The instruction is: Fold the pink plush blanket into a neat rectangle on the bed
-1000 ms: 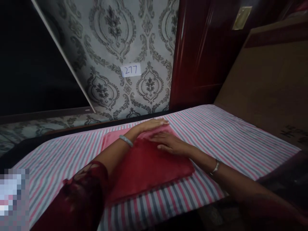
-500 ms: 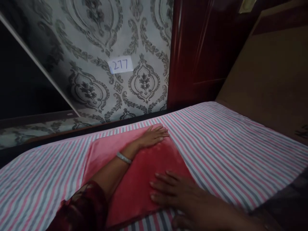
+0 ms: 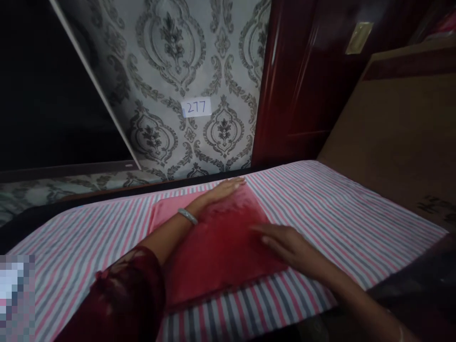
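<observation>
far left, a dark screen (image 3: 53,95) stands before the patterned wall (image 3: 174,61), and in the middle lies the folded-looking red cloth (image 3: 221,251), flat on the striped sheet (image 3: 338,204). the left hand (image 3: 221,191) lies flat at the cloth's far edge, palm down, gripping nothing, a bangle (image 3: 188,216) on its wrist. next across, the right hand (image 3: 285,242) is over the cloth's right side, fingers extended, clasping nothing; whether it touches, blurred as it is, i cannot tell. this looks like a smoothing step, left steadying, right stroking. the next move seems to call for a level palm and light pressure along that right side, the far edge pinned so the layers don't slip. far right, a cardboard box (image 3: 395,128) stands beside the sheet.
</observation>
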`<move>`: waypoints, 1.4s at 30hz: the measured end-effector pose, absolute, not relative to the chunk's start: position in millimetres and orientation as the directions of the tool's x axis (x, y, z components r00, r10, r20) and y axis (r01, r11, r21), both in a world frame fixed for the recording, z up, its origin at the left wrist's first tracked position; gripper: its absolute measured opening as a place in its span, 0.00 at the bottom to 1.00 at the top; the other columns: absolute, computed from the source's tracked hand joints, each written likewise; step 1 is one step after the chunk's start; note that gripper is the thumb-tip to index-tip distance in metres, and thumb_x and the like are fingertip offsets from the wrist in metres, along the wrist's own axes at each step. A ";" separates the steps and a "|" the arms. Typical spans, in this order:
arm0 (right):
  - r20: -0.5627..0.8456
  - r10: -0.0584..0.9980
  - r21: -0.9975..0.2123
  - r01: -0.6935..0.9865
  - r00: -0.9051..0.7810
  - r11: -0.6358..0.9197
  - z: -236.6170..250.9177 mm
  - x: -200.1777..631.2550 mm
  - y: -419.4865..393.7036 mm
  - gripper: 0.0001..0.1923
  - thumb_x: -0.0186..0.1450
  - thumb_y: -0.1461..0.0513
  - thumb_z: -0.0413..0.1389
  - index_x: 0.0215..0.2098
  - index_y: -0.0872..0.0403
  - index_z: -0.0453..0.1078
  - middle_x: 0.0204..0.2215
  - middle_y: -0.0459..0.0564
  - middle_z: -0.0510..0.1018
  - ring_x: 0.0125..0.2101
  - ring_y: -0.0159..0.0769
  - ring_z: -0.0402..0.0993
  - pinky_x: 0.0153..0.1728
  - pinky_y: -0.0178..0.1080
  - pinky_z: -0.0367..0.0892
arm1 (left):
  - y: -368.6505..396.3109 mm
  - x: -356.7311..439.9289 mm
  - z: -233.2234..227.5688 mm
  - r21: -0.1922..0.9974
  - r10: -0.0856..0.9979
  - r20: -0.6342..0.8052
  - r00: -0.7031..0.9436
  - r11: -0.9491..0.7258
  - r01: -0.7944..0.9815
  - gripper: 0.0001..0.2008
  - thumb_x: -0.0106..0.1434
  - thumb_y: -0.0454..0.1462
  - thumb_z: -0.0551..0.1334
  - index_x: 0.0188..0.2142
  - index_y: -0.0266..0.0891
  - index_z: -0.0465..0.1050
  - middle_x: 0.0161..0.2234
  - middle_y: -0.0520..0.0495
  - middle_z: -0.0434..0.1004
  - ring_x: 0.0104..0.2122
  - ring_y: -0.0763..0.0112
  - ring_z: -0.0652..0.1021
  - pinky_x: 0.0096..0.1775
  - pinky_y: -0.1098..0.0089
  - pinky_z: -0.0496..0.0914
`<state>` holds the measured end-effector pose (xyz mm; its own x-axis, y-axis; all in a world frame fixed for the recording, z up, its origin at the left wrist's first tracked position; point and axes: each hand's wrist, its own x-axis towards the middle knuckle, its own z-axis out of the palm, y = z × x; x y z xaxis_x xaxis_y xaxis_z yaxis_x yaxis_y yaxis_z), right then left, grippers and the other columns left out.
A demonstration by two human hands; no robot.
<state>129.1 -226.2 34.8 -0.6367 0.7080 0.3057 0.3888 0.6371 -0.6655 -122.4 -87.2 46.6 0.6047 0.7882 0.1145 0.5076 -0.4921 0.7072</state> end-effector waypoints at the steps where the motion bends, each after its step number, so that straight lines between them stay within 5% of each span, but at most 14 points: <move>1: 0.343 0.714 -0.638 0.407 -0.610 0.654 36.1 123.4 -222.1 0.22 0.75 0.54 0.45 0.59 0.50 0.72 0.54 0.55 0.79 0.53 0.46 0.76 0.55 0.49 0.71 | -97.9 -129.0 59.8 0.745 0.779 0.126 0.614 -0.483 0.460 0.34 0.70 0.57 0.47 0.63 0.36 0.68 0.66 0.41 0.63 0.66 0.56 0.62 0.67 0.56 0.49; 5: 0.331 0.545 -0.500 0.347 -0.770 0.793 36.6 83.6 -210.7 0.21 0.74 0.59 0.47 0.62 0.52 0.68 0.59 0.54 0.73 0.60 0.45 0.69 0.62 0.51 0.63 | -143.3 -146.7 90.1 0.806 0.739 0.054 0.671 -0.429 0.408 0.33 0.75 0.50 0.40 0.59 0.31 0.71 0.61 0.40 0.71 0.63 0.57 0.67 0.67 0.56 0.52; 9: 0.246 0.322 -0.399 0.207 -0.914 0.893 19.4 48.3 -209.6 0.25 0.73 0.57 0.53 0.67 0.52 0.62 0.66 0.53 0.64 0.68 0.45 0.53 0.68 0.51 0.48 | -162.4 -137.2 65.6 0.751 0.611 -0.032 0.791 -0.507 0.422 0.32 0.76 0.45 0.34 0.64 0.36 0.66 0.64 0.45 0.67 0.65 0.61 0.66 0.67 0.58 0.51; 13: 0.154 0.271 -0.396 0.191 -0.950 0.898 -9.2 41.7 -213.3 0.31 0.73 0.51 0.52 0.71 0.48 0.54 0.71 0.54 0.54 0.71 0.46 0.43 0.68 0.54 0.44 | -155.7 -116.5 25.9 0.538 0.444 0.013 0.896 -0.759 0.368 0.28 0.75 0.45 0.39 0.69 0.42 0.59 0.68 0.48 0.59 0.69 0.63 0.55 0.68 0.61 0.44; 17: 0.122 0.275 -0.447 0.195 -0.954 0.873 -17.6 46.5 -213.2 0.31 0.74 0.48 0.47 0.72 0.46 0.50 0.72 0.52 0.48 0.72 0.43 0.37 0.69 0.55 0.38 | -130.3 -110.4 10.6 0.278 0.396 0.029 0.918 -0.885 0.373 0.29 0.73 0.49 0.47 0.70 0.49 0.52 0.71 0.48 0.51 0.71 0.58 0.47 0.67 0.50 0.30; 24: 0.161 0.229 -0.488 0.124 -0.960 0.864 -9.6 49.2 -206.3 0.30 0.75 0.50 0.47 0.72 0.48 0.51 0.73 0.51 0.45 0.72 0.39 0.32 0.69 0.50 0.30 | -39.6 -135.2 4.6 0.176 0.679 -0.082 0.730 -0.711 0.681 0.29 0.74 0.52 0.43 0.71 0.53 0.46 0.72 0.49 0.45 0.71 0.57 0.47 0.66 0.43 0.39; 27: 0.157 0.232 -0.502 0.125 -0.960 0.856 -8.6 49.9 -207.1 0.30 0.75 0.50 0.46 0.72 0.47 0.50 0.73 0.49 0.45 0.72 0.39 0.32 0.69 0.49 0.30 | -13.4 -148.2 7.9 0.046 0.822 -0.168 0.545 -0.545 0.837 0.26 0.75 0.48 0.44 0.69 0.51 0.54 0.71 0.47 0.51 0.70 0.53 0.52 0.65 0.40 0.44; 30: 0.145 0.240 -0.515 0.134 -0.960 0.847 -8.2 49.7 -207.8 0.29 0.76 0.49 0.44 0.72 0.46 0.50 0.73 0.48 0.45 0.72 0.37 0.33 0.70 0.48 0.30 | -6.8 -157.1 24.6 -0.106 0.893 -0.044 0.448 -0.450 0.887 0.24 0.73 0.46 0.50 0.66 0.45 0.63 0.70 0.41 0.54 0.68 0.48 0.57 0.64 0.40 0.46; 32: 0.143 0.236 -0.517 0.131 -0.961 0.846 -8.9 49.6 -207.4 0.29 0.76 0.49 0.43 0.72 0.46 0.49 0.73 0.48 0.45 0.72 0.37 0.33 0.70 0.48 0.30 | -16.9 -161.9 41.1 -0.026 0.878 0.032 0.478 -0.477 0.879 0.24 0.74 0.46 0.49 0.64 0.43 0.66 0.68 0.41 0.60 0.67 0.51 0.59 0.65 0.45 0.50; 35: 0.129 0.233 -0.513 0.137 -0.964 0.847 -8.4 50.4 -207.0 0.29 0.75 0.50 0.45 0.72 0.46 0.50 0.73 0.48 0.45 0.72 0.37 0.34 0.70 0.50 0.30 | -57.0 -169.8 65.1 0.336 0.779 0.054 0.625 -0.604 0.723 0.29 0.75 0.51 0.40 0.63 0.43 0.67 0.66 0.45 0.65 0.66 0.62 0.63 0.66 0.58 0.54; 38: 0.094 0.249 -0.519 0.166 -0.964 0.839 0.0 48.6 -208.1 0.30 0.75 0.51 0.48 0.71 0.47 0.51 0.72 0.50 0.48 0.72 0.40 0.37 0.69 0.53 0.32 | -116.0 -178.0 78.4 0.621 0.684 0.023 0.729 -0.581 0.525 0.34 0.73 0.56 0.38 0.66 0.43 0.63 0.67 0.46 0.62 0.66 0.63 0.62 0.67 0.60 0.52; 42: 0.158 0.241 -0.529 0.124 -0.957 0.840 17.5 28.2 -214.6 0.27 0.75 0.53 0.49 0.70 0.47 0.56 0.68 0.49 0.61 0.70 0.40 0.47 0.69 0.50 0.37 | -179.3 -184.0 67.8 0.734 0.647 -0.021 0.762 -0.508 0.451 0.34 0.73 0.56 0.37 0.69 0.43 0.57 0.69 0.45 0.57 0.68 0.62 0.59 0.67 0.55 0.48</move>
